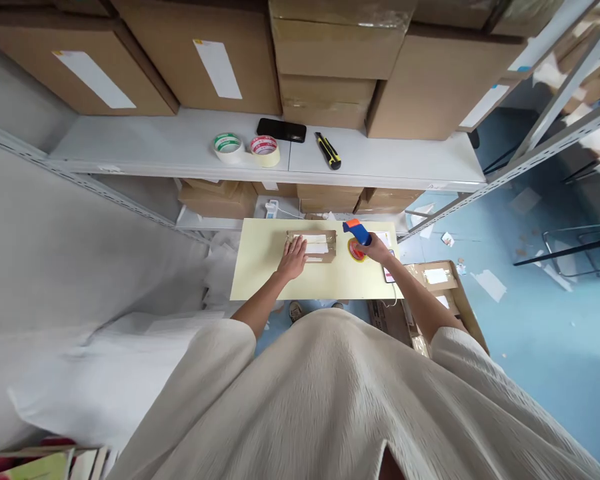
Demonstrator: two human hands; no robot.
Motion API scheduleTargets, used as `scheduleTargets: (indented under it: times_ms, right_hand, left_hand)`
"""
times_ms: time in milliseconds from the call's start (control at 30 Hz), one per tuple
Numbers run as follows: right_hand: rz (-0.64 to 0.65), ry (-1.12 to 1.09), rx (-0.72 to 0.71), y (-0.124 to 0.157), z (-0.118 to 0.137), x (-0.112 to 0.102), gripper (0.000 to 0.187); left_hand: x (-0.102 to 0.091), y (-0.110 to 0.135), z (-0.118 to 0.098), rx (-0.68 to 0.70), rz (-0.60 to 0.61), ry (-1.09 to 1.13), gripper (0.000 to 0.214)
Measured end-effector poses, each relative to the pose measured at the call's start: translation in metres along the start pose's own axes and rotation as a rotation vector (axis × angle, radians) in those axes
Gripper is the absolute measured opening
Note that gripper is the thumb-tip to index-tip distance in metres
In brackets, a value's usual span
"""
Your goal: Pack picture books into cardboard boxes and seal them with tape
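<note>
A small cardboard box (330, 248) with white labels and clear tape on top lies on the pale yellow table (260, 267). My left hand (294, 259) rests flat on its left part, fingers stretched out over the label. Off to the right of the box, my right hand (375, 249) grips a blue and orange tape dispenser (359, 231), raised over the table. Below the dispenser shows a red and yellow tape roll (355, 251); whether it is mounted in the dispenser I cannot tell. A phone (389, 272) on a cable lies beneath my right wrist.
On the grey shelf (170, 150) ahead are a green-cored tape roll (229, 147), a red-cored one (265, 151), a black phone (281, 130) and a yellow-black utility knife (328, 151). Large cartons (330, 47) stand behind them. An open carton (463, 303) with smaller boxes sits right of the table.
</note>
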State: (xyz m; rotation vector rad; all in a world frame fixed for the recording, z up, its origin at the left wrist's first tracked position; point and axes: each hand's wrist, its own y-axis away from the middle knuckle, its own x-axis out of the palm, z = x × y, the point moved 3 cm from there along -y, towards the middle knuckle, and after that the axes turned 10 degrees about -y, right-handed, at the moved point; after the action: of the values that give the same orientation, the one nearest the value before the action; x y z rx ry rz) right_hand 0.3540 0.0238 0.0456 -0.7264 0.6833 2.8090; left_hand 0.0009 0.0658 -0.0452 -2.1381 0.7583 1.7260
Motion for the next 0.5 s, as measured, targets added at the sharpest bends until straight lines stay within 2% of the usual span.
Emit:
scheduleTargets:
  times_ms: [167, 267, 367, 500]
  right_hand:
    - [0.1, 0.171, -0.106, -0.008, 0.059, 0.029, 0.074]
    - [0.159, 0.307, -0.207, -0.014, 0.079, 0.053, 0.077]
    - [0.193, 0.436, -0.287, -0.017, 0.083, 0.069, 0.076]
    - [0.188, 0.592, -0.27, -0.021, 0.073, 0.071, 0.068]
  left_hand:
    - [0.005, -0.001, -0.003, 0.006, -0.05, 0.037, 0.074]
    - [0.005, -0.002, -0.005, 0.0, -0.06, 0.086, 0.074]
    - [0.004, -0.002, -0.005, -0.001, -0.069, 0.139, 0.074]
    - [-0.001, -0.002, -0.006, -0.016, -0.07, 0.179, 0.073]
